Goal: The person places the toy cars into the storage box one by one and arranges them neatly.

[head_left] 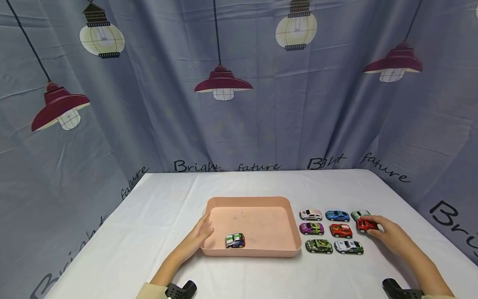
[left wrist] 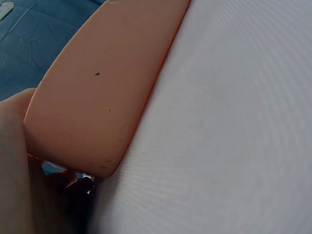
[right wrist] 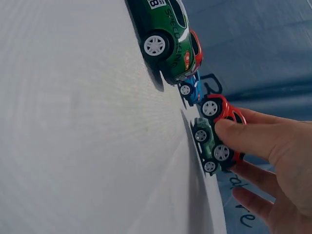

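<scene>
My left hand (head_left: 198, 236) grips the left wall of a pink rectangular tray (head_left: 254, 253), thumb over the rim; in the left wrist view the tray's outer side (left wrist: 102, 87) fills the upper left. One small toy car (head_left: 235, 241), white and green on top with blue sides, is inside the tray near its front wall. To the right, my right hand (head_left: 390, 234) pinches a red toy car (head_left: 366, 225) between thumb and fingers. The right wrist view shows this red car (right wrist: 228, 114) held above the cloth, in front of a green car (right wrist: 207, 139).
Beside the tray stand several toy cars in rows: white (head_left: 310, 214), blue (head_left: 337, 215), pale green (head_left: 359, 214), purple (head_left: 311, 228), red (head_left: 340, 231), camouflage green (head_left: 319, 246) and white-green (head_left: 349, 247). A white cloth (head_left: 164, 207) covers the table; a blue-grey curtain (head_left: 254, 133) hangs behind.
</scene>
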### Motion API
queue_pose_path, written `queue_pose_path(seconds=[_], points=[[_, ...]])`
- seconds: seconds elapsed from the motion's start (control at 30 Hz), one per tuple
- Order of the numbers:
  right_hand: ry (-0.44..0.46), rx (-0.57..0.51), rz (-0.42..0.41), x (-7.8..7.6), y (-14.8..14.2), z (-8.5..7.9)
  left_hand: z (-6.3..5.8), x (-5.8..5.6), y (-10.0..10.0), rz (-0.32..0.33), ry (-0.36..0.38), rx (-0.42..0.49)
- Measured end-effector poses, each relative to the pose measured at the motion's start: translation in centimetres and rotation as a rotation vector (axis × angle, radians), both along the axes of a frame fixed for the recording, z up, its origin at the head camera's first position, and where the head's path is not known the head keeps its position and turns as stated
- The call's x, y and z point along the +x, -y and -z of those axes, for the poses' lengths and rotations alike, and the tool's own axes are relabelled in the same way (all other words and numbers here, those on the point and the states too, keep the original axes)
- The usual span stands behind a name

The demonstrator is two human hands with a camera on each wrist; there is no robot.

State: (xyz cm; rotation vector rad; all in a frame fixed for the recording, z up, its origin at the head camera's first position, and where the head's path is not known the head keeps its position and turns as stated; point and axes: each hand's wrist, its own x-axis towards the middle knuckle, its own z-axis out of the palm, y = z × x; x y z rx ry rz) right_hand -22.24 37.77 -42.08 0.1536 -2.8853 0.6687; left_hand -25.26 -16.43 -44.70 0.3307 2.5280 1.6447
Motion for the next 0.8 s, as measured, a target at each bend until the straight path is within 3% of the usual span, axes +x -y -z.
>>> queue_pose_path(seconds=[0.33, 0.6, 0.8], points=[[-0.092, -0.012, -0.010, 0.5, 1.7, -2.1, -0.1, 0.0, 0.0, 0.007, -0.007, -0.001], [-0.082, -0.045, -0.042, 1.4, 6.3, -5.0, 0.0, 0.0, 0.0, -0.003, -0.004, -0.003], [-0.142, 0.008, -0.084, 2.2, 9.7, -7.1, -0.1, 0.1, 0.1, 0.003, -0.013, 0.009]])
